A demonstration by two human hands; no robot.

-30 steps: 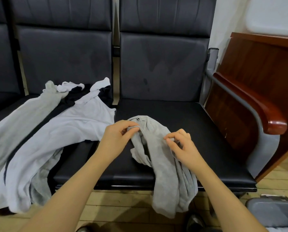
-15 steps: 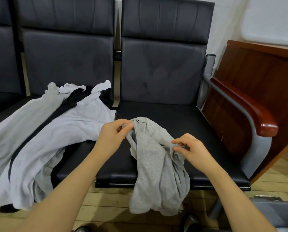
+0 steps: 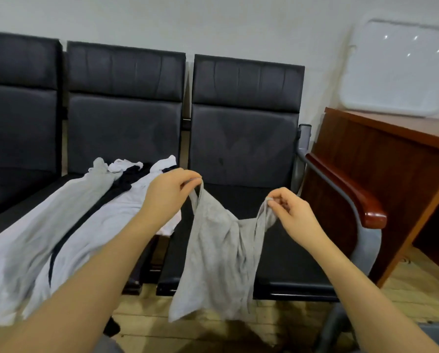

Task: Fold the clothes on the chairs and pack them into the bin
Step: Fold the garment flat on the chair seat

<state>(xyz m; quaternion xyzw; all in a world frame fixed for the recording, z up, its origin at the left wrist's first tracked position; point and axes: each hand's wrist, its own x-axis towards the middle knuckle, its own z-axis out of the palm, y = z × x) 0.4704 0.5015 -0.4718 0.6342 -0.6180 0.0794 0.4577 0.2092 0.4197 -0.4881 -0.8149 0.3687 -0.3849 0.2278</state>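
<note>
Both hands, left hand [image 3: 168, 192] and right hand [image 3: 293, 214], pinch a grey tank top [image 3: 221, 253] by its straps above the chair seat [image 3: 284, 261]; next, probably lay it flat to fold.

The garment [image 3: 218, 253] held up before the black chairs [image 3: 243, 138] was plain light grey, unpatterned. Left of it, on the seats, lay pale grey and white clothes [image 3: 68, 225] with a black piece [image 3: 126, 179] between them. Right of the chairs, the armrest [image 3: 351, 189] and desk [image 3: 386, 159] were reddish-brown wood; the wall [image 3: 213, 21] was white and the floor [image 3: 412, 289] pale wood.
</note>
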